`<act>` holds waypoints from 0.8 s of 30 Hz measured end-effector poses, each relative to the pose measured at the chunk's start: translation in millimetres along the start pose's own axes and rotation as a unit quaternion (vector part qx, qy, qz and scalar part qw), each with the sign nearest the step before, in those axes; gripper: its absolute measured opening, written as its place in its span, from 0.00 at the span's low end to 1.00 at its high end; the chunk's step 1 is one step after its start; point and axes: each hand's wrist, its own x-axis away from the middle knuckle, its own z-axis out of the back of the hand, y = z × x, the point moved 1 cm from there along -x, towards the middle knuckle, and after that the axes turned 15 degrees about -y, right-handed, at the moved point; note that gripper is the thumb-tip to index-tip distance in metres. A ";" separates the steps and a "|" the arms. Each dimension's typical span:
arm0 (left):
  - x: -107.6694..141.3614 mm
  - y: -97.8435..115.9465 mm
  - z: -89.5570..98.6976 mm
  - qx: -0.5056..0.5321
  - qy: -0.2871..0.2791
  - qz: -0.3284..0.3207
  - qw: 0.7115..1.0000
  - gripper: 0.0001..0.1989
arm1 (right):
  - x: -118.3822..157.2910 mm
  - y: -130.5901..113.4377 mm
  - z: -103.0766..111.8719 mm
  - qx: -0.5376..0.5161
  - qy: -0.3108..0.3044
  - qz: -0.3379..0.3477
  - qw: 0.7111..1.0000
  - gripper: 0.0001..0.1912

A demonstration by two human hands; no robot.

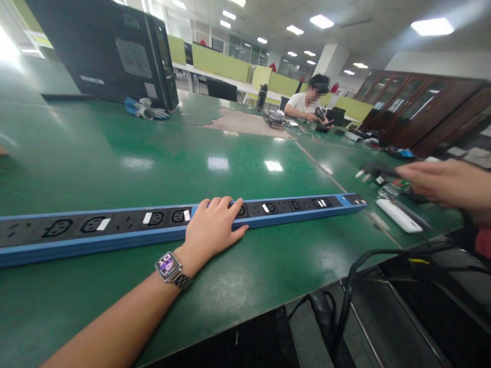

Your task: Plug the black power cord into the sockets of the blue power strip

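A long blue-and-black power strip [115, 225] lies across the green tabletop, its sockets facing up and small white stickers beside some of them. My left hand [215, 222], with a watch on the wrist, grips the strip near its middle. The fingers reach over its top towards the far edge while the thumb lies along the near side. At the right, my right hand [448, 181] is raised above the table and closed on a black power plug [378, 171]. Motion blurs this hand and the plug, whose metal pins point left, towards the strip's right end but apart from it.
A black computer case [115, 51] stands at the back left, with blue-and-grey gloves [146, 109] beside it. Near my right hand lies a white bar-shaped object [399, 215]. Black cables [347, 291] hang by the table's front edge. Another person [309, 102] sits across the table.
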 end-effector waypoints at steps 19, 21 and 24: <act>-1.1 -0.6 -0.2 0.013 -0.003 0.001 1.000 0.28 | -59.3 11.6 -91.5 0.252 -0.122 0.006 0.960 0.23; -0.9 -0.6 -0.2 0.010 -0.006 0.001 1.000 0.29 | -58.1 10.1 -98.6 0.277 -0.124 -0.002 0.953 0.23; -0.2 -1.0 0.1 0.011 -0.008 -0.002 1.000 0.29 | -53.5 8.6 -108.9 0.302 -0.123 -0.021 0.945 0.23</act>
